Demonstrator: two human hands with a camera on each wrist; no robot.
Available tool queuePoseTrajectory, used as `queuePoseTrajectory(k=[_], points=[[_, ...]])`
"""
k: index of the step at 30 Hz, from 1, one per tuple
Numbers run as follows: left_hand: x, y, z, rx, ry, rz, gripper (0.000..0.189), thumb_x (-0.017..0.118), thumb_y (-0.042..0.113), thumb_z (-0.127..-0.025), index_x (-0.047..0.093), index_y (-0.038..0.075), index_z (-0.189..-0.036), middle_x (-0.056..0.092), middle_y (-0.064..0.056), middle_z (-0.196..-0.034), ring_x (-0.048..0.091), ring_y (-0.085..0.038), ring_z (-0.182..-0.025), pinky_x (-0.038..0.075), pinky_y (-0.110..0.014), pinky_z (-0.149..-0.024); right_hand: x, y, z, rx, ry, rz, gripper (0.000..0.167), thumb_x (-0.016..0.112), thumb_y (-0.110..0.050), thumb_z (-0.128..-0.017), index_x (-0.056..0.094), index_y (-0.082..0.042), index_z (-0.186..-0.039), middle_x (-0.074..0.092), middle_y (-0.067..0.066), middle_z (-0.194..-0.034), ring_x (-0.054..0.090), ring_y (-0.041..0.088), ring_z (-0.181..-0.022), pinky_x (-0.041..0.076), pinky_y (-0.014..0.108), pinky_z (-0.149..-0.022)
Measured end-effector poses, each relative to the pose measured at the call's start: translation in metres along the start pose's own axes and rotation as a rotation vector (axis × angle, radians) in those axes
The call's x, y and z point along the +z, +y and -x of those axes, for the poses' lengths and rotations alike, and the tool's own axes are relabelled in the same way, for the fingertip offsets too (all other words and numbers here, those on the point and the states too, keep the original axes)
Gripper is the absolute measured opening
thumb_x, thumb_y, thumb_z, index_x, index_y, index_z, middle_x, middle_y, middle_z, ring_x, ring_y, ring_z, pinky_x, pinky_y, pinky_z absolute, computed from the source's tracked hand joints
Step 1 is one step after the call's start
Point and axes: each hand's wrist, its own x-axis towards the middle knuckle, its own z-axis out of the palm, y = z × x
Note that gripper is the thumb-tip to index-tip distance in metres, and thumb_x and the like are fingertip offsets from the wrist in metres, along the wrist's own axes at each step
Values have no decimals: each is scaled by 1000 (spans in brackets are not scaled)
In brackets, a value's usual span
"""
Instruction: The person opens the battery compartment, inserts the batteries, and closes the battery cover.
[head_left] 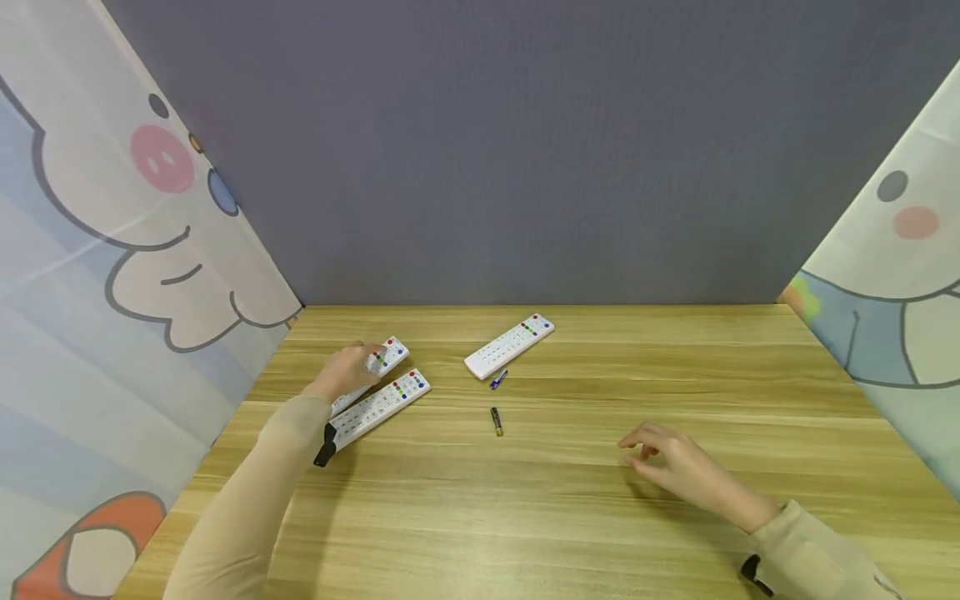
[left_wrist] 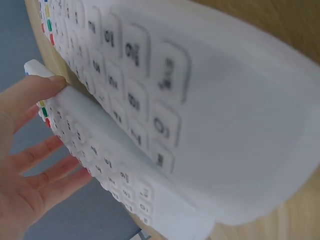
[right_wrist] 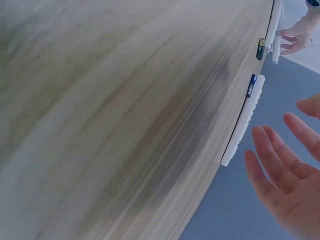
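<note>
My left hand grips a white remote control at the left of the table. In the left wrist view its thumb lies along one long side of that remote, the fingers along the other. Right beside it lies a second white remote control, buttons up, large in that view. My right hand hovers over the right part of the table with nothing in it, fingers loosely bent. In the right wrist view its fingers are spread apart.
A third white remote control lies at the back middle of the wooden table. Just in front of it is a small blue battery, and nearer me a black battery. A grey panel stands along the back edge.
</note>
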Motion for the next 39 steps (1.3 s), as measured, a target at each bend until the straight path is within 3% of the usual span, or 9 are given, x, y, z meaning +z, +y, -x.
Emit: queuePoseTrajectory(k=[3,11,21,31,35,39], points=[[2,1,-1,-3,-17,-10,58,69,5,-67,50,0,-122,55,-20,-97,46,-18,-59,47,-33,-56,0,0,1,0,-2,-1,25,67,3,-71,61,-3,-95,58,3,-87,51,4,-70,48,19,-53],[8,2,-6,-21,-60,-45,56,69,7,-70,50,3,-123,52,-23,-107,56,-29,-81,50,-45,-69,1,0,1,50,-13,-1,24,67,1,-72,61,-4,-95,59,2,-89,51,2,-72,49,19,-55],[10,3,-6,-28,-75,-59,49,65,5,-74,52,2,-120,51,-25,-117,49,-42,-104,46,-54,-77,3,1,1,28,-3,15,24,67,1,-72,61,-3,-94,59,2,-89,50,1,-72,49,18,-54],[5,8,-6,-89,-120,-14,45,61,9,-80,50,2,-123,51,-24,-118,51,-41,-99,43,-58,-79,2,1,1,65,-21,1,23,66,0,-73,61,-4,-95,59,2,-91,50,1,-73,49,19,-55],[4,11,-7,-140,-94,1,41,55,13,-84,49,1,-123,51,-24,-118,51,-42,-99,41,-59,-81,2,1,1,64,-15,13,23,67,0,-73,61,-4,-95,59,2,-89,52,4,-71,49,20,-55],[4,16,-11,-180,-20,-25,37,52,15,-87,51,0,-121,51,-23,-120,49,-42,-105,42,-58,-81,2,1,0,73,-18,12,22,66,0,-73,61,-4,-95,60,2,-89,52,5,-71,49,19,-55]])
